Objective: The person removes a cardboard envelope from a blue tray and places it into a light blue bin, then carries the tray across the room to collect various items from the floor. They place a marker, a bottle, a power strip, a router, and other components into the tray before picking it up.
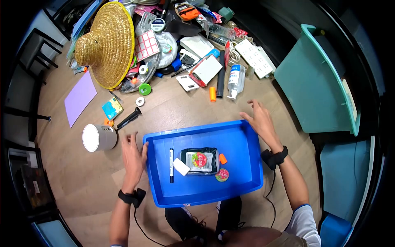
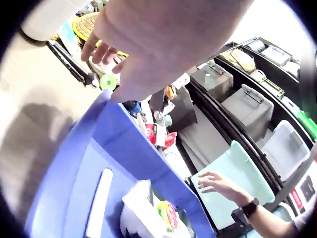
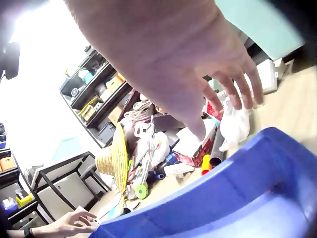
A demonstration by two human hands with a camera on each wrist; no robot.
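Observation:
A blue plastic tub [image 1: 242, 181] stands on the floor before the person's feet. My left hand [image 1: 133, 158] is at its left rim, fingers loosely bent and holding nothing. Over the far right corner hovers my right hand [image 1: 262, 123], fingers spread and bare; in the right wrist view this hand [image 3: 198, 74] hangs above the tub wall. Inside the tub lie a white marker [image 1: 171, 162], a white block [image 1: 181, 166], a dark-edged clear package [image 1: 210, 166] with a round sticker, a small orange piece [image 1: 223, 159] and a round red-green label [image 1: 222, 175].
Beyond the tub is a heap with a straw hat [image 1: 105, 45], a clear bottle [image 1: 235, 80] and a power strip [image 1: 255, 57]. A white cylinder [image 1: 98, 137] and a black flashlight-like stick [image 1: 128, 118] lie left. A teal bin [image 1: 312, 82] stands right.

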